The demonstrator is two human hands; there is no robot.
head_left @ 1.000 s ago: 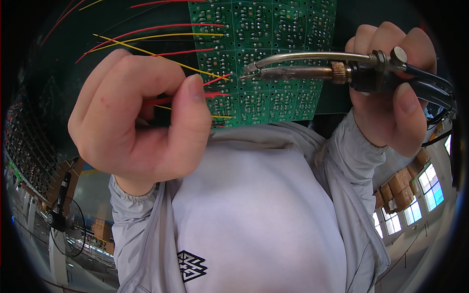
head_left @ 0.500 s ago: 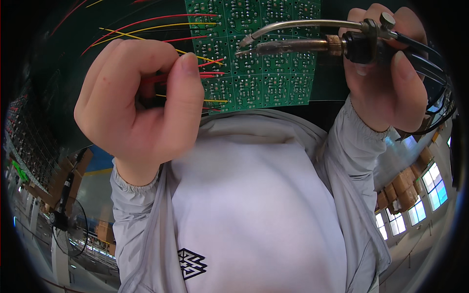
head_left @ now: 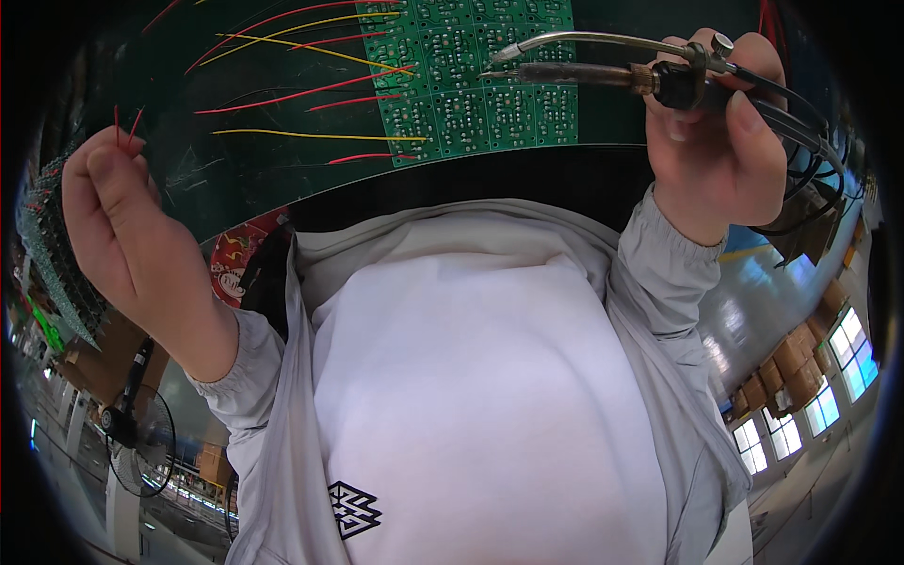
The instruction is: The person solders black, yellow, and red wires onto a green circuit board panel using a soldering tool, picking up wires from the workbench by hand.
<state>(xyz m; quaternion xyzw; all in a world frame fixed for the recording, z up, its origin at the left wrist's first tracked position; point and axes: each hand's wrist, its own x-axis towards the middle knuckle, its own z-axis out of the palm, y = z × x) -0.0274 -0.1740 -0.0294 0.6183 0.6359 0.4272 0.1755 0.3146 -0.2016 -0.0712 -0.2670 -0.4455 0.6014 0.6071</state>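
Observation:
My right hand (head_left: 720,141) grips a soldering iron (head_left: 574,75) fitted with a curved metal feed tube (head_left: 603,40). The iron's tip points left, over or on a green circuit board panel (head_left: 457,127); contact cannot be judged. Red, yellow and black wires, among them a yellow wire (head_left: 311,135), run leftward from the panel's left side. Out at the far left, my left hand (head_left: 141,226) is closed in a pinch, with short red wires (head_left: 137,124) sticking up past the fingertips. Their lower parts are hidden in the fingers.
The panel lies on a dark green work surface (head_left: 273,179). Past my left hand stands a stack of green boards (head_left: 61,254). Black cables (head_left: 829,179) trail from the iron at the right. A fan (head_left: 141,438) and cartons (head_left: 791,363) are farther off.
My left hand has moved left, away from the panel's wires, and red wire ends now show at its fingertips. The panel and iron sit slightly higher and more to the left in view.

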